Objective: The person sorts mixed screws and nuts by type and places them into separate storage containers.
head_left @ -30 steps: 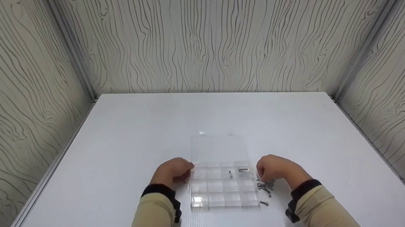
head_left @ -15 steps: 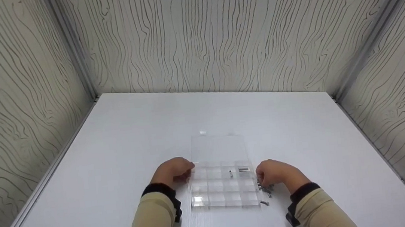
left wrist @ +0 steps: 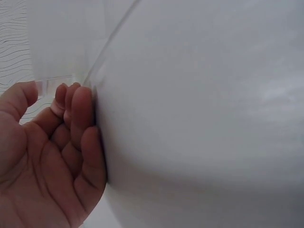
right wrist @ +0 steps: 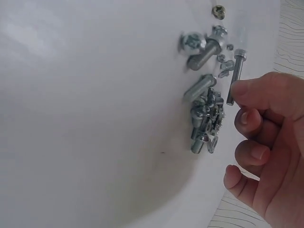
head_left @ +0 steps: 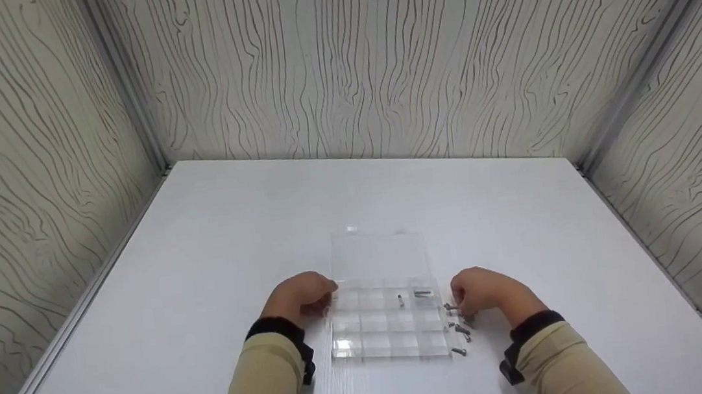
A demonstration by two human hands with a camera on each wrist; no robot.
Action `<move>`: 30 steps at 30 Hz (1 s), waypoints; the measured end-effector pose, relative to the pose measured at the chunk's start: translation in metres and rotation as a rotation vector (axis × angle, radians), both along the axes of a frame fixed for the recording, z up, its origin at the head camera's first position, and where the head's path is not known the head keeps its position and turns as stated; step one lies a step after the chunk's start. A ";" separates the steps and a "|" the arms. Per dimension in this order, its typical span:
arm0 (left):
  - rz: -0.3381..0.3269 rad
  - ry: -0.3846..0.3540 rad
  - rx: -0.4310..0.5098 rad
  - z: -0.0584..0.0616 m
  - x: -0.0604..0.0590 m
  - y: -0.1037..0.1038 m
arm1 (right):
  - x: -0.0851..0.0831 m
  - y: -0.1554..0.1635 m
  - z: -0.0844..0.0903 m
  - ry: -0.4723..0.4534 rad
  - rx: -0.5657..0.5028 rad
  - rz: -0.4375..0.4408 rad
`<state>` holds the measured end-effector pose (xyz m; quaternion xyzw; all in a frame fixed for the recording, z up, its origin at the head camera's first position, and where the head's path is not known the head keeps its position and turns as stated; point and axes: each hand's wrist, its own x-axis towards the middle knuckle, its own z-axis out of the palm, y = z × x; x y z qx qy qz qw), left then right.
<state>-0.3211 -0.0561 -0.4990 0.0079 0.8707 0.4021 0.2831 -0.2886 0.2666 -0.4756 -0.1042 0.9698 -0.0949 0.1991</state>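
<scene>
A clear plastic box with small compartments lies open on the white worktop, its lid folded back flat at 12 o'clock. The left hand rests at the box's 9 o'clock side; in the left wrist view its fingers are loosely curled against the clear edge, the grip neither spread nor clamped round anything that shows. The right hand sits at the box's 3 o'clock side, above a small heap of screws lying on the worktop just beside the box wall. In the right wrist view this hand's grip is pinched on one long thin screw, thumb and forefinger together at its lower end, the shaft standing clear of the heap. Two compartments in the far row, toward 1 o'clock, hold a few dark metal pieces. One stray screw lies at the box's 5 o'clock corner.
</scene>
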 end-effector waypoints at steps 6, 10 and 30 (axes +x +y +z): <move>-0.005 -0.014 0.019 0.002 0.000 -0.001 | -0.009 -0.001 0.011 0.031 0.007 0.012; -0.008 -0.013 0.019 0.001 0.000 -0.001 | -0.014 -0.006 0.016 0.045 -0.004 -0.003; -0.037 -0.018 0.047 -0.003 -0.003 0.000 | -0.020 -0.039 0.014 0.155 -0.011 0.017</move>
